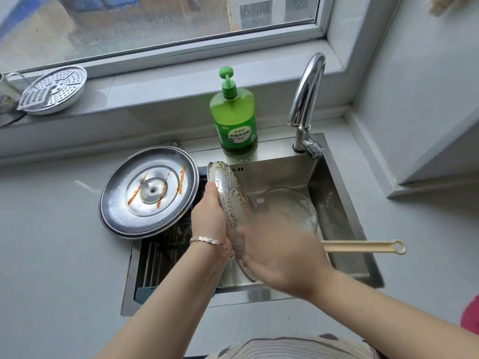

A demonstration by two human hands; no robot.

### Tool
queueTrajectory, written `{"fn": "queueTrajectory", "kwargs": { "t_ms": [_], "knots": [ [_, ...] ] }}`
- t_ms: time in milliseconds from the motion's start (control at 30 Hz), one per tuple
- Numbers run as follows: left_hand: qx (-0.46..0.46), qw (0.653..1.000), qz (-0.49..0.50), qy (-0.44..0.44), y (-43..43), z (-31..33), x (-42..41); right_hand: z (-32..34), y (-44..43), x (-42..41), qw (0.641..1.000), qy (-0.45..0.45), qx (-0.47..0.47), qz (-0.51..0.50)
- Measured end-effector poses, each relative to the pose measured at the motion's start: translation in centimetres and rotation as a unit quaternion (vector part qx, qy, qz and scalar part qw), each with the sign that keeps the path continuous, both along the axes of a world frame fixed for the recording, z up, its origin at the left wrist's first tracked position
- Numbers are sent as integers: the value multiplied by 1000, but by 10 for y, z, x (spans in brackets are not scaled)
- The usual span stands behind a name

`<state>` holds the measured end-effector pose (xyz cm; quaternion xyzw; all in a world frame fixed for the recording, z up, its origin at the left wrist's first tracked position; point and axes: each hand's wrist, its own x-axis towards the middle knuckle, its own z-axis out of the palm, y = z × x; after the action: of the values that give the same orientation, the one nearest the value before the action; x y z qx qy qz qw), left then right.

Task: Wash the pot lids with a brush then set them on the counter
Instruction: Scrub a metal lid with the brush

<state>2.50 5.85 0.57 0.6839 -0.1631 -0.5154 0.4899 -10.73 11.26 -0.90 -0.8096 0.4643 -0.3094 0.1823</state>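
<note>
the left grip [210, 216] holds a small steel lid [230, 193] on edge above the left part of the sink [344, 203]. the thumb lies up the near face of the lid and the fingers are curled round behind it, out of sight. the lid is wet and beaded with drops, its rim pointing toward the window. a silver bracelet [212, 242] sits on that wrist.

the right grip [280, 252] is smeared by motion blur against the lid's lower right side. it is closed round a brush [363, 246], whose pale wooden handle sticks out to the right across the sink rim and ends in a ring. the brush head is hidden behind the hand and the lid.

a glass lid [290, 206] lies in the sink basin, just beyond the right grip, with foam on it. a large steel lid [149, 191] lies underside up, streaked with orange, partly on the grey worktop [51, 229] and partly over the sink's left edge, above a dark roll-up rack [155, 255].

a green bottle of dish soap [234, 120] with a pump stands on the sink's back ledge, beside a chrome tap [308, 99] at the right. on the window sill at far left a perforated steamer plate [55, 89] leans, with a small grater [33, 99] resting on it.
</note>
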Motion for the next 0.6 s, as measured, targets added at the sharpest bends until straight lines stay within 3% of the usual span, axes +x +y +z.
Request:
{"fn": "queueTrajectory", "kwargs": {
  "t_ms": [133,300,367,467,600],
  "knots": [
    [-10,998,40,-41,-1,4,0,17,-28,16,990,-89,31,-102],
    [26,994,97,51,-4,6,8,1,0,9,999,-31,-25,-30],
    [26,994,101,21,-1,0,7,-1,-12,4,995,-43,52,-68],
    [31,996,84,-19,6,-2,0,3,-44,1,961,-74,219,-152],
    [56,995,61,-50,11,0,-1,12,-25,6,969,-62,209,-116]
  ]
}}
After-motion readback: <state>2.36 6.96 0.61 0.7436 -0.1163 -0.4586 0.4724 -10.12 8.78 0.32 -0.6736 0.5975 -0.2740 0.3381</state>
